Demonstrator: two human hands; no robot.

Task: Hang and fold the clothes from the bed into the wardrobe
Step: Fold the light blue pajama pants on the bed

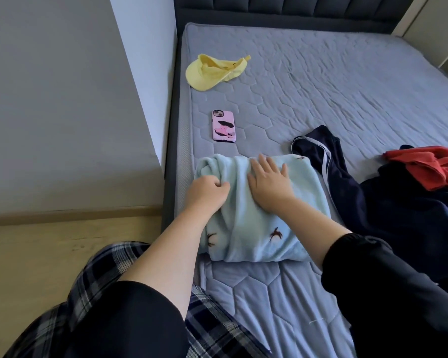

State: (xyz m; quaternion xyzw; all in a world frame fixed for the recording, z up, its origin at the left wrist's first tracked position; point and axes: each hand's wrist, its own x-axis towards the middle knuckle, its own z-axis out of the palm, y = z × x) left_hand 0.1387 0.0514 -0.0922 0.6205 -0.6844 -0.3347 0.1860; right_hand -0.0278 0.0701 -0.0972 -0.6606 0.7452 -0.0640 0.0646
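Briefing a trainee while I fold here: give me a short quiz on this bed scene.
1. True or false: the right hand lies flat on the light blue garment.
2. What lies on the mattress between the yellow cap and that garment? A phone, B hanger, C book.
3. Which hand bunches the garment's fabric in curled fingers?
Key: 1 true; 2 A; 3 the left hand.
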